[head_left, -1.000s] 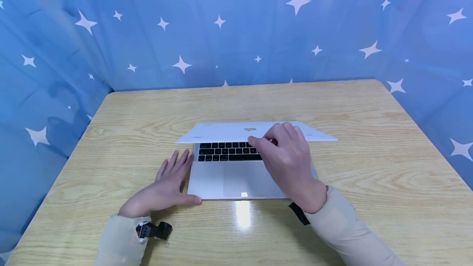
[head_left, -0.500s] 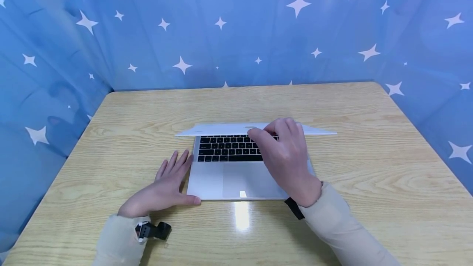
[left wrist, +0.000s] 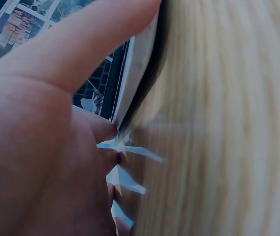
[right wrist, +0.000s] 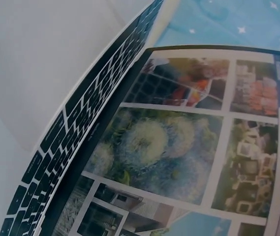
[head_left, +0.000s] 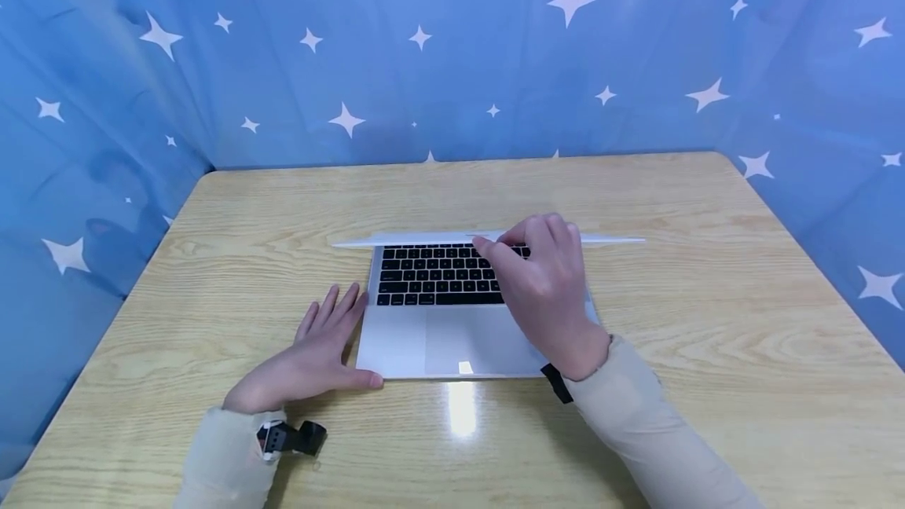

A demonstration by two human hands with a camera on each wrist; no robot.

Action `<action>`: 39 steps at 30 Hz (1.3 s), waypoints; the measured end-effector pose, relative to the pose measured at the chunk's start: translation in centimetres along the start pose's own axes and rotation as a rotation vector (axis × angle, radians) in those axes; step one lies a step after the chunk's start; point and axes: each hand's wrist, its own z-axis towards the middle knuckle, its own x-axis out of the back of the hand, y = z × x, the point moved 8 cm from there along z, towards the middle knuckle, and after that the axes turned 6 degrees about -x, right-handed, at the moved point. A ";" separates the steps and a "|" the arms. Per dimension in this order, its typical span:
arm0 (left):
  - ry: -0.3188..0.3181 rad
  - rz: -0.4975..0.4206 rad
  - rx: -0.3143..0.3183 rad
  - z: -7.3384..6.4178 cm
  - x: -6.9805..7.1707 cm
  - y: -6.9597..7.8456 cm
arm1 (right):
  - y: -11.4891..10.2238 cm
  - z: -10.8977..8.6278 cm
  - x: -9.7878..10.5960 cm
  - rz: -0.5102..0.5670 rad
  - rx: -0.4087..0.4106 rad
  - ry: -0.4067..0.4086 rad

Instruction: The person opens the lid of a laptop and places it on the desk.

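A silver laptop (head_left: 392, 340) lies on the table, its lid (head_left: 424, 239) raised and seen almost edge-on in the head view. My right hand (head_left: 546, 289) pinches the lid's upper edge between thumb and curled fingers, hiding the keyboard's right part. With fingers spread, my left hand (head_left: 318, 356) rests along the laptop's left side, its thumb at the front left corner. The left wrist view shows that thumb (left wrist: 80, 44) over the laptop's edge. A lit screen (right wrist: 164, 152) with several photos faces the keyboard (right wrist: 53, 132) in the right wrist view; my right hand is out of that frame.
The wooden table (head_left: 707, 289) extends on all sides of the laptop. Behind it and at both sides hangs a blue curtain (head_left: 459, 38) with white stars. A black wrist device (head_left: 300, 438) sits on the left wrist. Light glares on the table before the laptop.
My right hand has moved up and away with the lid, which has tilted further back. More rows of keys show. My left hand has stayed in place.
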 end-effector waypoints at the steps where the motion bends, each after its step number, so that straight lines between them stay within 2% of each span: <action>1: 0.002 -0.001 -0.001 0.0 0.0 0.0 | 0.0 0.0 0.0 -0.001 0.001 0.006; 11: 0.008 -0.013 0.019 0.0 0.3 0.0 | 0.0 0.0 0.0 0.004 0.018 0.045; 31: 0.003 -0.027 0.003 0.3 0.1 0.0 | 0.9 -0.1 -0.3 -0.013 0.042 0.153; 39: -0.013 -0.022 0.016 0.2 0.1 -0.1 | 0.7 -0.3 -0.5 -0.027 0.063 0.152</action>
